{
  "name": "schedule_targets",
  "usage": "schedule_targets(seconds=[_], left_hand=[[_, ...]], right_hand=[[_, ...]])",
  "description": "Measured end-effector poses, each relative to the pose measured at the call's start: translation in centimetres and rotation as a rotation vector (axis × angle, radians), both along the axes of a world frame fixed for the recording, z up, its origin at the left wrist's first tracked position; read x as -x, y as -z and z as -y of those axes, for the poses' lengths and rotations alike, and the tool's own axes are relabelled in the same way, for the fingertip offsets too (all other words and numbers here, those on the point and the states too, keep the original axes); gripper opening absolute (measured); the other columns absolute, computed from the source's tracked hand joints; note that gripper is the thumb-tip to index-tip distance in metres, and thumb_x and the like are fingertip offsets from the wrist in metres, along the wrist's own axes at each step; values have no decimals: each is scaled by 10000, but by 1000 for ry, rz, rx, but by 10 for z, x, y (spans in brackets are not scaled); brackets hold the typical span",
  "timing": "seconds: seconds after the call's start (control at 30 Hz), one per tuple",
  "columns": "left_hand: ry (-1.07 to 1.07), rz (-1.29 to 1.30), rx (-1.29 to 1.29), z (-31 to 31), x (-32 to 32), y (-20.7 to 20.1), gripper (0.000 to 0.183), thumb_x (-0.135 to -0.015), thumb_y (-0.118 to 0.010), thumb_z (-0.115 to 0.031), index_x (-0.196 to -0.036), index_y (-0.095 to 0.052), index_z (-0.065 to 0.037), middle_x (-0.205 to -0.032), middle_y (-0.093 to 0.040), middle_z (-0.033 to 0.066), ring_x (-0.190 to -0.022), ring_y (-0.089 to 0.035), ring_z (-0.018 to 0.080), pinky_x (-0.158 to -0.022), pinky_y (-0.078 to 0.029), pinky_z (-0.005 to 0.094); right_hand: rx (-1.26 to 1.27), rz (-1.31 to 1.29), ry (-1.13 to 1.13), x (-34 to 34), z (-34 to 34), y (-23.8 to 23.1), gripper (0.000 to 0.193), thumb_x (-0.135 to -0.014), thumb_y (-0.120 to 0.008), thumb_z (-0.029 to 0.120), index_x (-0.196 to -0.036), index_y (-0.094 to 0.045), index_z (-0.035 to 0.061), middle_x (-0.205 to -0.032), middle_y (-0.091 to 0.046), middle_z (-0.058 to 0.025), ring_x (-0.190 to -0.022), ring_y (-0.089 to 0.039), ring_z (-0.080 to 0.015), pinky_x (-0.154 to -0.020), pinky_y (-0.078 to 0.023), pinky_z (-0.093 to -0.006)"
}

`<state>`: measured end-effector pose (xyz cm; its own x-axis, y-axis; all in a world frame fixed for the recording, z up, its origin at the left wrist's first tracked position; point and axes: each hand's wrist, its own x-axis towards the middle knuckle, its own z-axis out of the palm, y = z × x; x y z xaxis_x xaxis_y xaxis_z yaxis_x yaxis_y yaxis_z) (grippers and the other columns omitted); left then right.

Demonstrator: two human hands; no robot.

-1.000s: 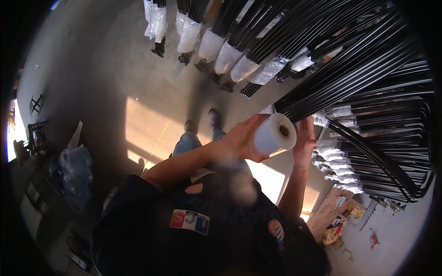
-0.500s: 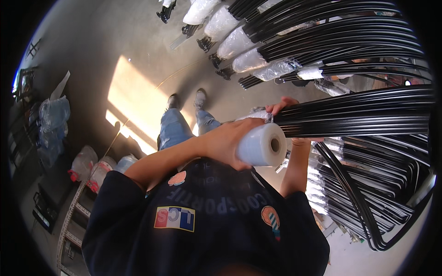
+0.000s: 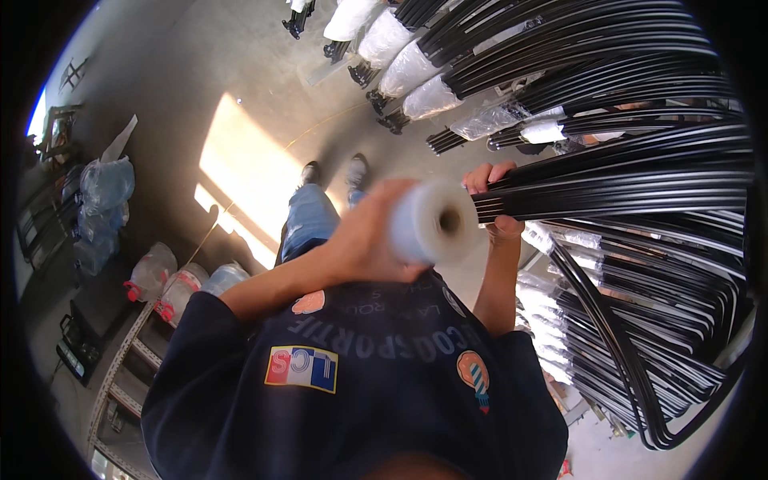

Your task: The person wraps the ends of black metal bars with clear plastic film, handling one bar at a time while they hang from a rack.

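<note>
My left hand (image 3: 364, 238) is closed around a thick roll of clear stretch film (image 3: 410, 228), whose hollow cardboard core faces right. The roll and this hand are slightly blurred by motion. Just right of it, my right hand (image 3: 506, 228) grips the near end of a bundle of long black tubes (image 3: 616, 190). Its fingers show above the bundle and its thumb below, with the palm hidden behind. The bundle runs off to the right, lying above other stacked tubes. A gap of floor shows between the roll's upper edge and my right fingers.
More black tube bundles with film-wrapped ends (image 3: 432, 98) lie at the upper right. Bent black tubes (image 3: 640, 352) are stacked at the lower right. Large clear plastic bottles (image 3: 152, 272) stand left, beside a perforated metal rack (image 3: 120, 384). Sunlight falls on the floor (image 3: 248, 168).
My left hand has moved the film roll left and slightly up, away from the tube bundle's end. My right hand's thumb now shows under the bundle, and the bundle end sits a little higher.
</note>
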<state>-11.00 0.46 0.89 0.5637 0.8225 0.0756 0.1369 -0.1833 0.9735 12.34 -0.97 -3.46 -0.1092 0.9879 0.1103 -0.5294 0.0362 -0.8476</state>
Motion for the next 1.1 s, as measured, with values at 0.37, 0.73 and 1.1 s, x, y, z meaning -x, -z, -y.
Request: schedule_targets(seconds=[0.37,0.73,1.1], left_hand=[[68,69,234,-104,-58,34,839,-511,-754,-271,-1192,-338,-10,-983,-534,184,-866,-549,243,-769,-438,302],[441,-22,157,-94,-150,77,603,-601,-721,-104,-1109,-410,-10,-1030,-547,141,-953,-535,180,-786,-435,303],[1030,-30,364,-107,-175,35,693,-701,-687,-101,-1284,-316,-65,-1320,-320,99,-1228,-293,223,-998,-276,320]], right_hand=[[110,95,247,9,17,-8,678,-556,-734,320,-1078,-438,5,-968,-481,-111,-840,-531,-199,-755,-436,-301],[282,728,779,31,48,-15,504,-789,-592,336,-1085,-495,-61,-1045,-521,-118,-892,-535,-225,-819,-419,-293],[232,187,853,-3,40,48,731,-676,-665,66,-1279,-254,23,-1158,-467,-66,-1085,-461,-194,-948,-339,-308]])
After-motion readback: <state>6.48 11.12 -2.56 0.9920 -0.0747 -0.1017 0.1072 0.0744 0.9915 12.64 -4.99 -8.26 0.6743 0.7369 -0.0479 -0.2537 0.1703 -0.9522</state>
